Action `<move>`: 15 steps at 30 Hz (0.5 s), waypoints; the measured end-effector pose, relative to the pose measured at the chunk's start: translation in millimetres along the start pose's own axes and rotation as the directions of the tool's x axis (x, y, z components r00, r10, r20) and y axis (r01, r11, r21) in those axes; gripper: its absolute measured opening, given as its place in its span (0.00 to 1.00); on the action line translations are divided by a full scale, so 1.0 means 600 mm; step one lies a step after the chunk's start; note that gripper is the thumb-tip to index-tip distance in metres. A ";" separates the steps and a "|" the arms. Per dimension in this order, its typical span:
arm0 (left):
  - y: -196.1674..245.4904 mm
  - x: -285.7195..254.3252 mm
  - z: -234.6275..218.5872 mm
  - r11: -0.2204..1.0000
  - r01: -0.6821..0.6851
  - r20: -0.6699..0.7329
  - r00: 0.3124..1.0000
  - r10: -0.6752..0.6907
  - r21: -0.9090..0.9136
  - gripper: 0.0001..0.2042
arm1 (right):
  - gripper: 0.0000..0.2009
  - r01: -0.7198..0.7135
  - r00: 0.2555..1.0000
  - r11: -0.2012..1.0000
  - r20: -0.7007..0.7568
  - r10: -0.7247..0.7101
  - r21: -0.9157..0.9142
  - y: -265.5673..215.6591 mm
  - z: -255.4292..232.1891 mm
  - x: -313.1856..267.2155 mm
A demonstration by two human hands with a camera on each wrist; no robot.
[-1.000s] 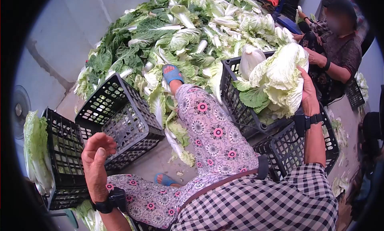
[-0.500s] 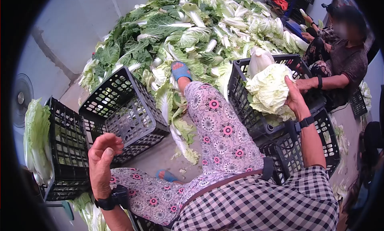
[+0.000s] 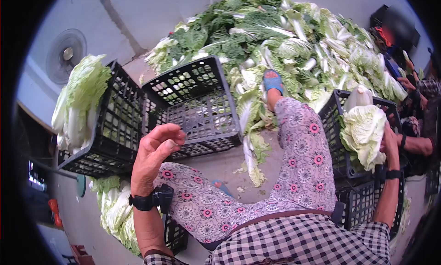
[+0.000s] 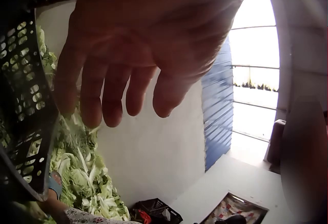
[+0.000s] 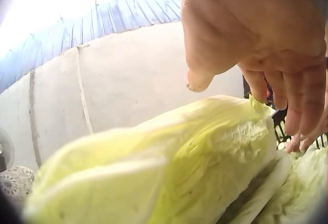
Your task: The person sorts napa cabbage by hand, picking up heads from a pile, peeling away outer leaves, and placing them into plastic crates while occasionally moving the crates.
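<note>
Over the crate (image 3: pixel 332 143): cabbage (image 3: pixel 365 133) lying left of right hand (image 3: pixel 390 143)
Right hand: hanging open, gripping nothing
Left hand (image 3: pixel 154 157): hovering farther off, open, empty

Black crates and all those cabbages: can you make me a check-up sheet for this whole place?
Surface: grey floor, leafy scraps on it.
Job's things: pale green, crinkly-leaved cabbage over a black plastic mesh crate.
Clutter: big heap of green-and-white cabbage leaves.
Left hand: open, holding nothing.
Right hand: fingers extended, at the cabbage's side.
Cables: nothing clearly seen.
Surroundings: round grey fan by a pale wall; another person's arm nearby.
</note>
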State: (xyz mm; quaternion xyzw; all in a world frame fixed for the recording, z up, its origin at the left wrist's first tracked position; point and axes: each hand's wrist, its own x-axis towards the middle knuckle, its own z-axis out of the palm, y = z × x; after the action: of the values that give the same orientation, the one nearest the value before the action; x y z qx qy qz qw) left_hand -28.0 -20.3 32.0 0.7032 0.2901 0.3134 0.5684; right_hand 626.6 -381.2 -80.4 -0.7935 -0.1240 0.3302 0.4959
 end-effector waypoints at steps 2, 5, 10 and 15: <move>0.014 -0.009 -0.019 1.000 0.007 -0.069 0.998 -0.006 0.011 0.19 | 0.18 0.062 0.993 0.994 0.110 -0.053 -0.085 0.024 -0.074 0.045; 0.028 -0.028 -0.053 0.998 -0.028 -0.191 0.981 0.039 0.061 0.19 | 0.21 0.554 0.726 0.702 -0.153 -0.670 -0.447 0.030 -0.024 0.045; 0.068 -0.072 -0.102 0.972 -0.063 -0.388 0.909 0.150 0.228 0.19 | 0.20 0.727 0.575 0.560 -0.093 -0.813 -0.397 -0.155 0.187 -0.095; 0.112 -0.103 -0.187 0.805 -0.140 -0.627 0.555 0.546 0.576 0.16 | 0.17 0.830 0.548 0.499 0.207 -0.810 -0.248 -0.225 0.347 -0.142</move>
State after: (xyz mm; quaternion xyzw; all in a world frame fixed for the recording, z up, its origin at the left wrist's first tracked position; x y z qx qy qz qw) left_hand -150.4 -10.6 108.6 0.6575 0.4210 0.6115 0.1285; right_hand 445.6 -214.3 10.7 -0.6970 -0.5521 0.0554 0.4541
